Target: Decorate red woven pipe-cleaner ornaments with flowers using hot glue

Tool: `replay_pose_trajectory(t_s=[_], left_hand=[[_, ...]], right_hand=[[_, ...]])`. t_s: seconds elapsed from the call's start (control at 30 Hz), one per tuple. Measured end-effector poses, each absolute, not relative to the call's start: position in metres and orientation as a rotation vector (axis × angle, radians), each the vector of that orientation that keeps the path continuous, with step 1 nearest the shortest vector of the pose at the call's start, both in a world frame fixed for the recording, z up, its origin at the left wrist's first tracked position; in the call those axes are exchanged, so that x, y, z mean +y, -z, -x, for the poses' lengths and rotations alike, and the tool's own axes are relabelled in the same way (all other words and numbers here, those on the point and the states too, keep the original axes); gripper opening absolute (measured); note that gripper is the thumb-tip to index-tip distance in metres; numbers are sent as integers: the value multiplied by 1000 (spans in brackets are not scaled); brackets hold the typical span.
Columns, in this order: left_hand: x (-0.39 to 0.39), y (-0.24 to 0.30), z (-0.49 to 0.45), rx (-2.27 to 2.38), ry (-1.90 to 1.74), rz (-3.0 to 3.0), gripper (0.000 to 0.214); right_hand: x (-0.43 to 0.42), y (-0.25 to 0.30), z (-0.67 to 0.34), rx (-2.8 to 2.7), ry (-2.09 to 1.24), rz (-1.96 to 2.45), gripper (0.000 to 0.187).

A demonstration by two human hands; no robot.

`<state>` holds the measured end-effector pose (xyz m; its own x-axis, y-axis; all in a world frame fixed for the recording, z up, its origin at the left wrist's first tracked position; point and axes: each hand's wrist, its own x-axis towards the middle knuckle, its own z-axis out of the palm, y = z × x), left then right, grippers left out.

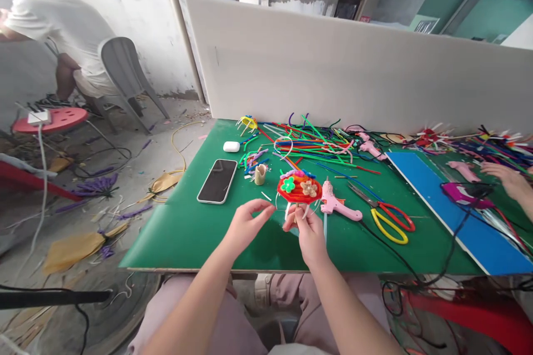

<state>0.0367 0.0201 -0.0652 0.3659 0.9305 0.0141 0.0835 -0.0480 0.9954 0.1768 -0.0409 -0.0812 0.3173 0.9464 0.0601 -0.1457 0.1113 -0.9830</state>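
A red dome-shaped pipe-cleaner craft (298,192) carries a green flower (288,183) and a tan flower (308,188), with thin white strands hanging from its rim. My right hand (310,236) pinches it from below by its pale stem, over the green table. To its left, my left hand (251,224) has thumb and forefinger brought together at the end of one white strand. Just right of the craft lies a pink hot glue gun (339,205). Scissors (385,213) with a red and a yellow handle rest beyond it.
Loose pipe cleaners (308,144) pile along the white partition (333,66). A phone (217,181), a white earbud case (231,146) and a beige cylinder (260,174) sit at left. Right of the scissors is a blue board (449,199), near another person's hand (508,180). A cord (391,249) trails from the glue gun.
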Motion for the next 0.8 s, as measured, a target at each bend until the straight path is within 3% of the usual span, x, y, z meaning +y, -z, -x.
replay_pose_trajectory(t_s=[0.33, 0.8], left_hand=[[-6, 75, -58, 771, -903, -1082, 37], [-5, 69, -72, 875, -1042, -928, 32]], right_hand=[[-46, 79, -169, -940, -1076, 1136, 33], [-41, 86, -159, -982, -1138, 1171, 43]])
